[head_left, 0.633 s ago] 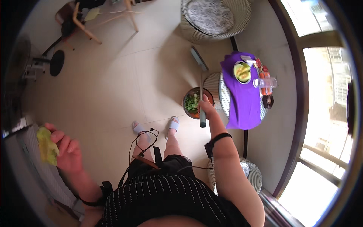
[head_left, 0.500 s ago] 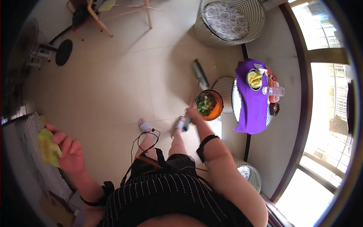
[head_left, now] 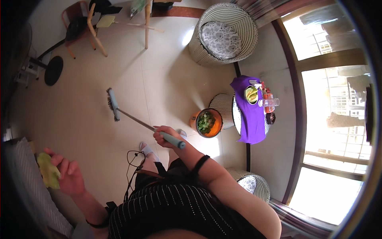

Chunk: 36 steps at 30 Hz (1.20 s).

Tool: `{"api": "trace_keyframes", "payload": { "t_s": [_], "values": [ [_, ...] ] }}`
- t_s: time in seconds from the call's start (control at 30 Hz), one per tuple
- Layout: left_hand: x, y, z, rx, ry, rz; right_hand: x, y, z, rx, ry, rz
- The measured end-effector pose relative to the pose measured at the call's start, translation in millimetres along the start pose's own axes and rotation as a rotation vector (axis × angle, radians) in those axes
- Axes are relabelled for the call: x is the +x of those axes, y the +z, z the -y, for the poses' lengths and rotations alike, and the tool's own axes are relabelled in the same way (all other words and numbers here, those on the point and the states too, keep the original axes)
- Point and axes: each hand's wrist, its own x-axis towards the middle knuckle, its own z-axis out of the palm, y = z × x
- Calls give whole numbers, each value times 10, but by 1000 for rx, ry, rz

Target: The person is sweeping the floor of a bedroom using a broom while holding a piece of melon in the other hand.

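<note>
A long-handled floor brush (head_left: 137, 120) is slanting across the area before the person's feet, its bristled head lying out to the left over the pale tiled floor (head_left: 91, 139); whether the bristles are touching the tiles, I cannot tell. The right hand (head_left: 164, 136) is closing firmly round the handle, just below its thick blue-grey grip's end. The left hand (head_left: 71, 177), well apart at the lower left, is half curling its fingers and holding a limp yellow-green piece (head_left: 48, 171), of a material I cannot make out. To the right of the brush, an orange bucket (head_left: 217, 126) is holding leafy green scraps (head_left: 205, 121) and is standing just beside a woven table base (head_left: 223, 109). Above that base, a purple cloth (head_left: 252, 125) is draping over the tabletop, bearing a bowl (head_left: 252, 103) of yellow-green pieces, while a clear bottle (head_left: 269, 102) is lying near it. Farther off, a woven armchair (head_left: 197, 51) is holding a patterned cushion (head_left: 221, 40).
</note>
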Motion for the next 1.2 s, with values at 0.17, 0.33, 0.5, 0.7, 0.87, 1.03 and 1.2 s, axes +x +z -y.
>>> {"api": "trace_keyframes", "payload": {
  "t_s": [0.17,0.33,0.5,0.7,0.87,1.03,1.2],
  "values": [
    [418,-17,179,-32,-7,27,-785,39,377,-18,-309,-136],
    [1148,28,720,4,-14,92,-1390,-293,1258,134,-276,-245],
    [2016,129,1650,42,-48,-17,-1798,-681,2474,91,-562,-368],
    [2936,261,2484,113,-83,-88,-1943,-1142,4069,-399,-890,-991],
    [3279,218,2823,218,-106,-218,-2066,-1806,5333,-355,-945,-1092],
    [3422,199,2945,256,-119,-254,-1771,-1974,5597,-115,-744,-913],
    [3473,212,2920,204,-104,-225,-730,-1239,3812,-644,-580,-1197]
  ]
}}
